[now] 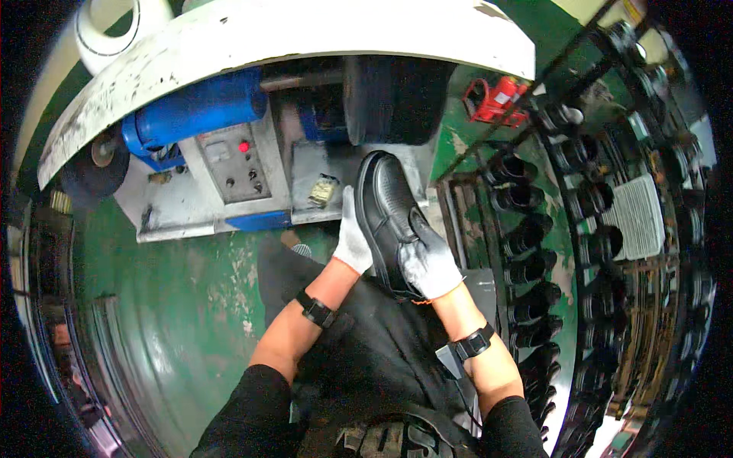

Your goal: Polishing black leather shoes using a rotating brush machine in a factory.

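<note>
The black slip-on shoe [391, 187] looks already assembled, clasped before the dark roller [401, 99] by the nearly straight left hand [353, 240] and the curled right hand [430, 266], but what remains I cannot tell.

The shoe [388, 217] is black. The gloved left hand [353, 238] is white with an orange wrist edge; the gloved right hand [429, 266] is white smudged grey. The motor [200, 112] is blue, the button [244, 146] red, the hood [359, 32] white with dark scuffs, the floor [191, 305] green with pale blotches.
</note>
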{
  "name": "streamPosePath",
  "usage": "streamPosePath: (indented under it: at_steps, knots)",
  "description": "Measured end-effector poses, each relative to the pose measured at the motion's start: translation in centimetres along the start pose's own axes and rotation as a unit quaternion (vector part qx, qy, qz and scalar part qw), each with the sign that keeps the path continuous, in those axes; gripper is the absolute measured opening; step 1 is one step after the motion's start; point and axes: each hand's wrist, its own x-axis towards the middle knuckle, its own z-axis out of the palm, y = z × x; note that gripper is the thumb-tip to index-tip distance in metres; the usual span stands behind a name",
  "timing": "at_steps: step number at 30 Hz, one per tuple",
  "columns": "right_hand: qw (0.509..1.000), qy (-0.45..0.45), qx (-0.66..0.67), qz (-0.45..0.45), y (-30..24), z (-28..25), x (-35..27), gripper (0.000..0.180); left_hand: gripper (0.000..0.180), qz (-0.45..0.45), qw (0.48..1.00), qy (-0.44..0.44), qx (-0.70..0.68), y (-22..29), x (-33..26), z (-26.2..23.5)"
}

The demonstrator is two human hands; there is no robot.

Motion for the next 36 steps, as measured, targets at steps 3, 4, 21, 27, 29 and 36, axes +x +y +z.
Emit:
streamPosePath:
  at_steps: [3, 4, 21, 27, 29, 36]
  knots:
    - [0.99, 0.029, 0.124, 0.06, -2.1, 4.3, -0.2, 0.022, 0.069, -0.002, 1.0, -0.008, 0.027, 1.5, 2.5, -1.5]
    - [0.986, -0.049, 0.14, 0.081, -2.4, 3.4, 0.7, 0.023, 0.071, -0.021, 0.999, -0.031, 0.014, 1.8, 3.2, -2.1]
    - [0.964, -0.087, -0.102, -0.23, -2.8, -0.7, 15.3, 0.031, 0.091, 0.064, 0.986, 0.09, 0.123, 5.0, 11.3, -2.7]
    - [0.698, -0.009, -0.592, -0.403, -2.7, -3.4, 18.6, 0.025, 0.085, 0.08, 0.975, 0.136, 0.157, 6.4, 12.4, -2.0]
    - [0.552, -0.008, -0.749, -0.367, -4.7, 1.1, 15.8, 0.023, 0.083, 0.083, 0.974, 0.144, 0.156, 7.6, 12.2, -2.5]
    - [0.426, -0.006, -0.726, -0.539, -6.9, 0.8, 14.6, 0.015, 0.073, 0.155, 0.94, 0.18, 0.245, 9.1, 13.4, -2.6]
